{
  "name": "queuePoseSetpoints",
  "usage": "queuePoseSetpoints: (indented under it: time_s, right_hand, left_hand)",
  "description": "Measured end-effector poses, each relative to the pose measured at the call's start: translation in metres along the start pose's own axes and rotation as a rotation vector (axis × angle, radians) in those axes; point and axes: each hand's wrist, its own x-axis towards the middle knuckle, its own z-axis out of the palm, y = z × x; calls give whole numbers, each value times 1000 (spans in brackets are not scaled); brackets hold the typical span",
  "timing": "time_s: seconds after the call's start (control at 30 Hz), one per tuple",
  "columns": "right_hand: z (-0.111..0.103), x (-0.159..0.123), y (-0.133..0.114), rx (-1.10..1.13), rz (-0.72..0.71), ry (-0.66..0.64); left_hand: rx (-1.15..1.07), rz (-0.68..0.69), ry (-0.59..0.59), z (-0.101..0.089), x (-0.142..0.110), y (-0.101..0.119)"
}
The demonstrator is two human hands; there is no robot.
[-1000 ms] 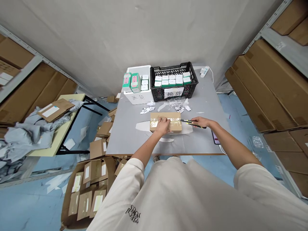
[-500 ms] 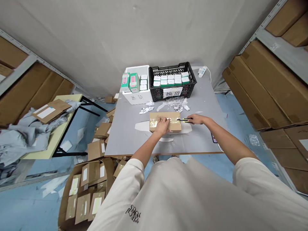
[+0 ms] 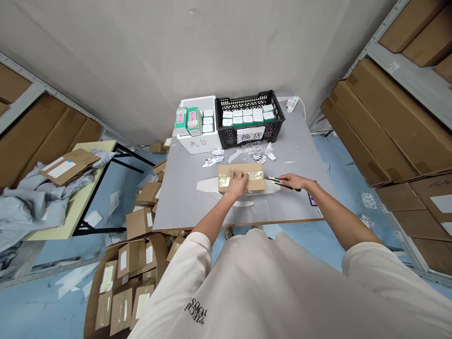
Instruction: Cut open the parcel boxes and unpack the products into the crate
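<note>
A small taped cardboard box (image 3: 258, 172) lies on the grey table (image 3: 190, 207) in front of me. My left hand (image 3: 238, 182) presses down on its top, fingers bent over the clear tape, and holds it. Closed around the handle of a black and yellow utility knife (image 3: 295, 189) is my right hand (image 3: 292, 181), just right of the box. The knife's blade end points left at the box's right end; whether it touches the tape is too small to tell. Crumpled paper scraps (image 3: 213, 161) and clear plastic wrap (image 3: 256, 149) lie behind the box.
A white bin (image 3: 199, 145) and a black crate (image 3: 278, 123) with small boxes stand at the table's back. A phone (image 3: 312, 199) lies near the right edge. At left are a side table (image 3: 76, 207) with grey mailers and a large carton (image 3: 92, 301) of parcels.
My right hand moved the knife left over the box, then drew it back right to the box's end. My left hand stayed on the box. The view shifted slightly.
</note>
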Motion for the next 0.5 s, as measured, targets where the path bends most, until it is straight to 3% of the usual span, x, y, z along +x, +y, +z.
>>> queuePoseSetpoints:
  time_s: [0.13, 0.3, 0.5]
  right_hand:
    - [11, 10, -5, -4, -29, 61]
    - [33, 11, -7, 54, -48, 11]
    - [28, -13, 2, 154, 33, 161]
  left_hand:
    - [6, -2, 8, 1, -1, 0]
    - [8, -13, 1, 2, 2, -1]
    - [-66, 25, 15, 0, -2, -5]
